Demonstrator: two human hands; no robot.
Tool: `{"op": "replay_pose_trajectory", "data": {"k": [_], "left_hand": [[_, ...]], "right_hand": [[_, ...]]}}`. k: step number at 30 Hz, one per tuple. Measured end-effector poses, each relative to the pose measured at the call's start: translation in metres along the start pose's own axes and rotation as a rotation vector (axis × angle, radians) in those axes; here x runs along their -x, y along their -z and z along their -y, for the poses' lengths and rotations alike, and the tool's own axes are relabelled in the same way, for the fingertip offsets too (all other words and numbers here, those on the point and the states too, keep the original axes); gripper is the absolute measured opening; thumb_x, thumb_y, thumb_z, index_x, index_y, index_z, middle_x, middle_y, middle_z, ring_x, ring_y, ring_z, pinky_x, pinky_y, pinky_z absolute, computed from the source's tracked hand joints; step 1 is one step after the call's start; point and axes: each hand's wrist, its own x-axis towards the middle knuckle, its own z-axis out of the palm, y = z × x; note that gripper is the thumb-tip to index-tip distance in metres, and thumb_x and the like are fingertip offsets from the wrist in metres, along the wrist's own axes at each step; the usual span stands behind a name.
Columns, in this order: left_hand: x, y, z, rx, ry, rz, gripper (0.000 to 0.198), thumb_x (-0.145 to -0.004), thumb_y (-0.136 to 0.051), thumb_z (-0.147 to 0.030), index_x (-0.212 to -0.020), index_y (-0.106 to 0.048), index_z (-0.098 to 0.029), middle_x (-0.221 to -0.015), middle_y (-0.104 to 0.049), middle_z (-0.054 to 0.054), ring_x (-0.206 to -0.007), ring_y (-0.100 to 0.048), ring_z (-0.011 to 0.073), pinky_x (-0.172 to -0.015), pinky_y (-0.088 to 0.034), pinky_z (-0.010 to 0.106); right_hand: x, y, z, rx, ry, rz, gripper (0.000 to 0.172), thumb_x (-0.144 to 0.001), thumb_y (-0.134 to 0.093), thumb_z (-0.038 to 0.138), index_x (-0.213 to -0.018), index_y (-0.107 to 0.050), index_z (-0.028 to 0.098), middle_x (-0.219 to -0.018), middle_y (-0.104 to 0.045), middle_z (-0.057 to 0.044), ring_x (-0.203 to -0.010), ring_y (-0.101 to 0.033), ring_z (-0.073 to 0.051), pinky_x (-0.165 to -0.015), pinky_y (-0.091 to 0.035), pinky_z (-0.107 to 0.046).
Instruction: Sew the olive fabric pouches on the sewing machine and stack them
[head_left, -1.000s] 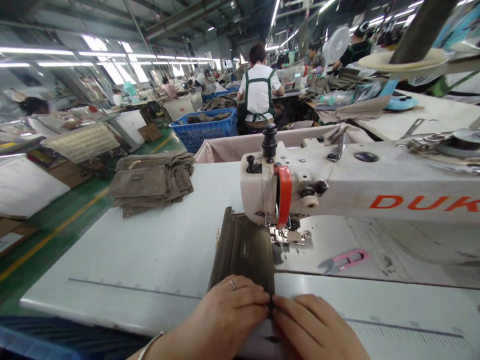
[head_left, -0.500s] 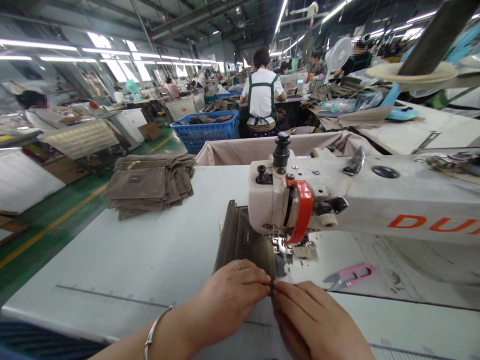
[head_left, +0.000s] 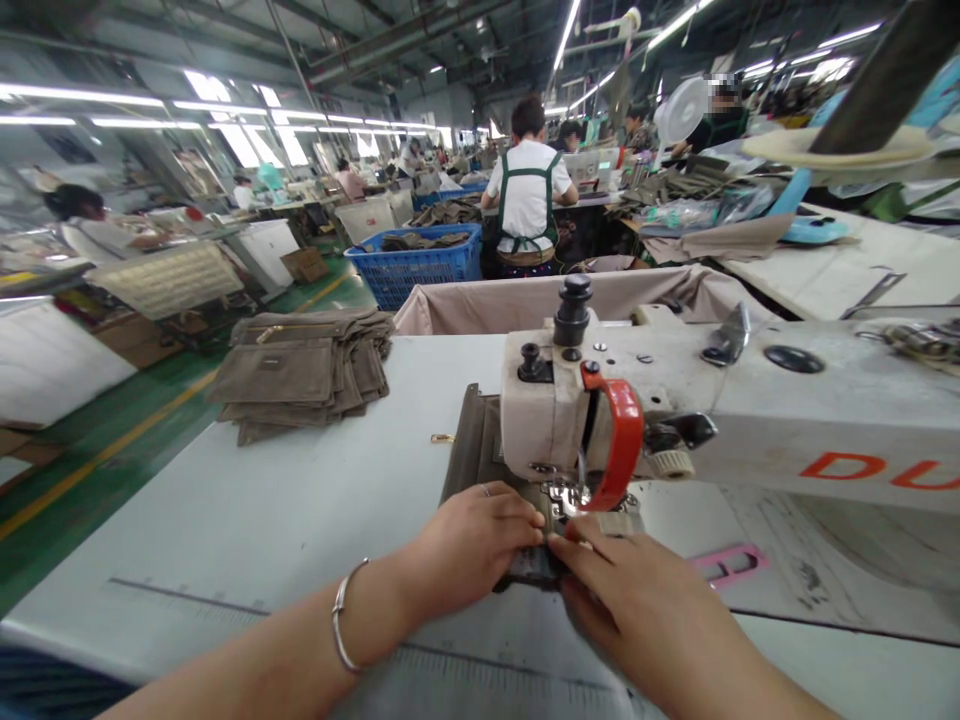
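An olive-brown fabric pouch point(head_left: 471, 455) lies flat on the white table under the head of a cream sewing machine point(head_left: 675, 410) with a red guard point(head_left: 622, 450). My left hand point(head_left: 469, 545) presses its fingers together on the pouch's near edge, just in front of the presser foot point(head_left: 566, 492). My right hand point(head_left: 637, 600) meets it fingertip to fingertip on the same edge, fingers closed on the fabric. Most of the pouch's near end is hidden under my hands.
A stack of finished olive pouches point(head_left: 300, 375) sits at the table's far left. Pink thread snips point(head_left: 727, 563) lie right of my hands. Beyond are a blue basket point(head_left: 416, 262), a seated worker in a green apron point(head_left: 529, 195) and other work tables.
Both hands slid forward with the pouch, feeding it further under the machine head; less fabric shows in front of the needle. The camera has come closer to the machine.
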Motion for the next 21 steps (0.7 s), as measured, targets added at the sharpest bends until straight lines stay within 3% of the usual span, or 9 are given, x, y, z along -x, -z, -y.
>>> {"op": "replay_pose_trajectory", "data": {"k": [4,11,21], "left_hand": [[-0.005,0.000,0.010,-0.031,0.004,-0.008,0.026,-0.089,-0.051,-0.009,-0.106,-0.067,-0.020,-0.114,-0.069,0.001,-0.106,-0.062,0.0160,-0.097,-0.048,0.031],[-0.015,-0.001,0.023,-0.047,0.041,-0.038,0.024,-0.088,-0.052,-0.009,-0.099,-0.069,-0.020,-0.106,-0.071,0.001,-0.100,-0.064,0.0174,-0.096,-0.048,0.032],[-0.020,-0.003,0.029,-0.115,0.087,-0.061,0.017,-0.085,-0.057,-0.013,-0.094,-0.070,-0.020,-0.101,-0.072,0.003,-0.100,-0.064,0.0224,-0.091,-0.051,0.035]], "right_hand": [[-0.007,0.000,-0.008,0.013,-0.046,0.062,0.033,-0.081,-0.054,0.016,-0.113,-0.061,0.022,-0.102,-0.068,-0.007,-0.085,-0.066,-0.025,-0.071,-0.055,-0.039],[-0.008,-0.007,-0.015,0.068,-0.059,-0.016,0.035,-0.086,-0.046,0.018,-0.119,-0.059,0.020,-0.094,-0.070,-0.009,-0.074,-0.066,-0.024,-0.061,-0.052,-0.034],[-0.009,-0.007,-0.015,0.045,-0.109,0.085,0.030,-0.091,-0.044,0.021,-0.116,-0.062,0.022,-0.094,-0.069,-0.009,-0.079,-0.064,-0.027,-0.066,-0.051,-0.039]]}}
